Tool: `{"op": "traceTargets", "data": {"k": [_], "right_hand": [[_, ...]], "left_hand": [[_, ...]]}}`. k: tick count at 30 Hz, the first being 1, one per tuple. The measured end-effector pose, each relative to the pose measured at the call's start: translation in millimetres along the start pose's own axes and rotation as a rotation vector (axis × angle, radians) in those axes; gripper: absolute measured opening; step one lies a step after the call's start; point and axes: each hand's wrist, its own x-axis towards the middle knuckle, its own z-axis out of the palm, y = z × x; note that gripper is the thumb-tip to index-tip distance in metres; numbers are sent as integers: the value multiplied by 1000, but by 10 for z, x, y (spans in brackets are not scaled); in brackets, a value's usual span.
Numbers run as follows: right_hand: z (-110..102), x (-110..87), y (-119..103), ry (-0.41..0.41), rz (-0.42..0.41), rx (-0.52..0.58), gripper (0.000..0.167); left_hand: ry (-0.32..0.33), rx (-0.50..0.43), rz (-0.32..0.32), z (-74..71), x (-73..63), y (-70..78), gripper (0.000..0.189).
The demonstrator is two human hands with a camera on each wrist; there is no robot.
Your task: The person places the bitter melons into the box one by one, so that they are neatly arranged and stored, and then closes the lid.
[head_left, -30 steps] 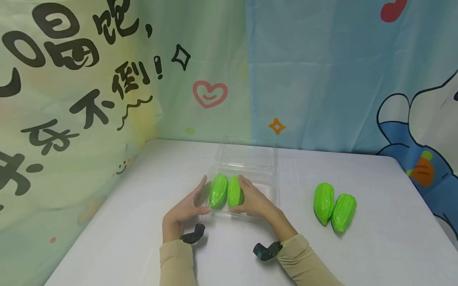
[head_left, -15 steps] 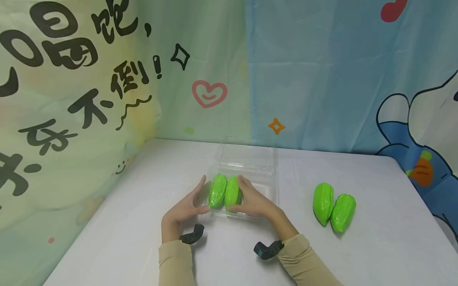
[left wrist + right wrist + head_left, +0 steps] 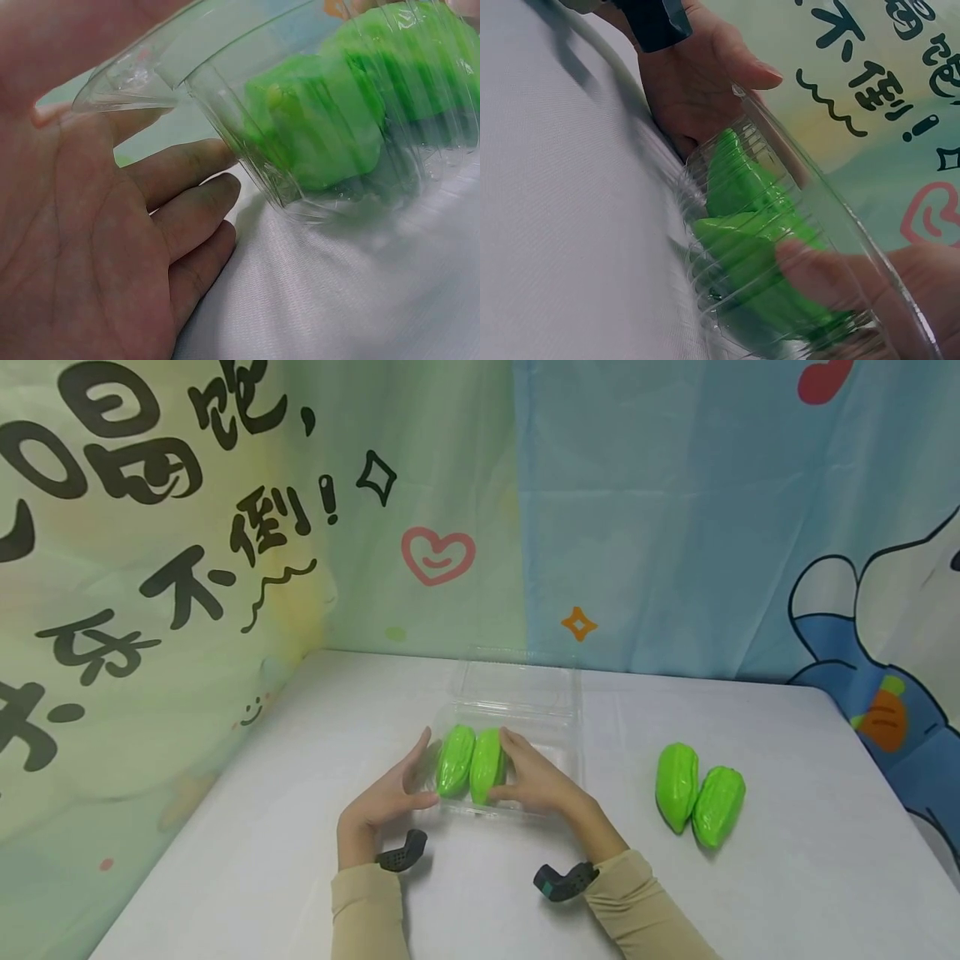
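A clear plastic box (image 3: 540,752) with its lid (image 3: 517,685) laid back holds two glossy green star fruits side by side, the left one (image 3: 455,762) and the right one (image 3: 486,768). My left hand (image 3: 386,797) is spread at the box's left side, palm toward it; in the left wrist view its straight fingers (image 3: 191,225) reach the plastic wall. Inside the box my right hand (image 3: 542,781) holds the right star fruit, thumb (image 3: 817,274) at its near end and fingers at its far end. The far fingertips are partly hidden.
Two more green star fruits, one (image 3: 677,787) and another (image 3: 719,807), lie together on the white table (image 3: 810,877) to the right. A printed cloth (image 3: 637,527) hangs behind and along the left side.
The right star fruit has shifted slightly left, against the left one. My right thumb has since slid a little to the right along it. My left hand stays nearly still.
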Motion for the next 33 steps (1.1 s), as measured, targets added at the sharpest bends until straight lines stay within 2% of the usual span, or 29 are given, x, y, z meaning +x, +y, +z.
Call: {"op": "traceTargets", "data": {"k": [6, 11, 18, 20, 33], "right_hand": [[7, 10, -5, 30, 14, -18, 102], [2, -3, -34, 44, 43, -11, 103], [-10, -2, -71, 54, 41, -5, 104], [-14, -6, -78, 52, 41, -10, 104], [-34, -10, -48, 37, 29, -27, 99]], "left_hand": [[2, 19, 23, -9, -9, 11, 105], [3, 16, 9, -7, 1, -2, 105], [28, 13, -9, 4, 111, -274, 106], [32, 14, -3, 5, 115, -308, 107], [21, -20, 27, 10, 111, -330, 106]]}}
